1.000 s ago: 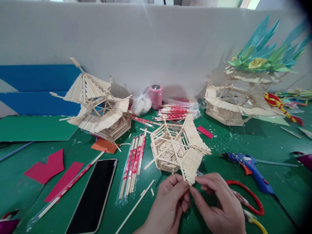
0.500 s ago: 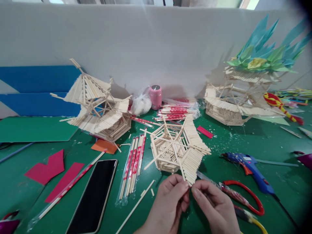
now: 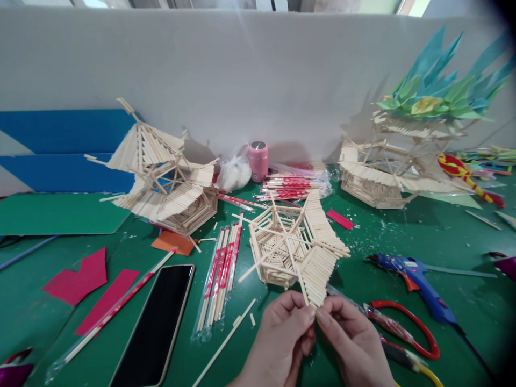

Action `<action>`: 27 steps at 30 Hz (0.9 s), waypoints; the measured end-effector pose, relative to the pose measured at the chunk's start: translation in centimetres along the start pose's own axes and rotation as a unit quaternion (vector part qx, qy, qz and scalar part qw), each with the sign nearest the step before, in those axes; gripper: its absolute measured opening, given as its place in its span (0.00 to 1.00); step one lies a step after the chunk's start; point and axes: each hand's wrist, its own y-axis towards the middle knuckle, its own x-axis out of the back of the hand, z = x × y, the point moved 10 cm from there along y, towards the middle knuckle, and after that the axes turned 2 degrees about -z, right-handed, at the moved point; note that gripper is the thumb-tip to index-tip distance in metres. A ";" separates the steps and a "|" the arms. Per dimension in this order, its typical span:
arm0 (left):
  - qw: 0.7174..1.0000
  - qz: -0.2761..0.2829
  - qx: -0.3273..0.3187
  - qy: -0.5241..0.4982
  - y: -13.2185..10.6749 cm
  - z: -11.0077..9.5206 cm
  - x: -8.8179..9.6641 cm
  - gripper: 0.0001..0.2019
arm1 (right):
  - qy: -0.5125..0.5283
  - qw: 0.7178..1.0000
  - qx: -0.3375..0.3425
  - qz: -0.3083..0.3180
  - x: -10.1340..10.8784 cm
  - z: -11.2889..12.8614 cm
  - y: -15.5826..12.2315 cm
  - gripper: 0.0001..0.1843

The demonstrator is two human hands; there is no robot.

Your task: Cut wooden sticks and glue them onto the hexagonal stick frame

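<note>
A hexagonal model made of wooden chopsticks [image 3: 278,242] sits on the green table in front of me. Slatted roof panels [image 3: 320,269] cover its right side, and bare sticks cross its open top. My left hand [image 3: 282,333] is closed at the model's near corner, thumb and finger pinched at the end of a jutting stick. Right beside it, my right hand [image 3: 349,336] pinches at the tip of the slatted panel. The fingertips almost meet and hide whatever small piece lies between them.
Wrapped chopsticks [image 3: 221,274] and a phone [image 3: 155,322] lie left. A blue glue gun [image 3: 415,279] and red-handled pliers [image 3: 427,328] lie right. Behind stand two stick models [image 3: 161,183] [image 3: 374,183], a pink cup [image 3: 258,161] and more packed chopsticks [image 3: 292,183].
Both hands remain pinched at the model's near corner, with the right fingers drawn slightly closer to the left. The whole view has shifted a little; the model stays in place.
</note>
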 end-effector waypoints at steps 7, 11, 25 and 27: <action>1.000 0.012 0.005 -0.014 -0.4 0.0 -0.5 0.07 | 0.000 1.000 0.005 -0.014 -0.3 0.3 -0.2 0.11; 0.999 0.029 -0.002 -0.032 -0.5 -0.2 -0.8 0.07 | 0.004 1.000 0.008 -0.010 -0.5 0.5 -0.2 0.12; 0.999 0.035 -0.019 -0.034 -0.9 -0.6 -1.2 0.07 | -0.001 1.000 0.006 -0.023 0.0 0.2 -0.1 0.13; 0.999 0.027 -0.021 -0.033 -0.9 -0.7 -1.2 0.06 | -0.003 1.000 0.006 -0.025 0.0 0.2 0.0 0.13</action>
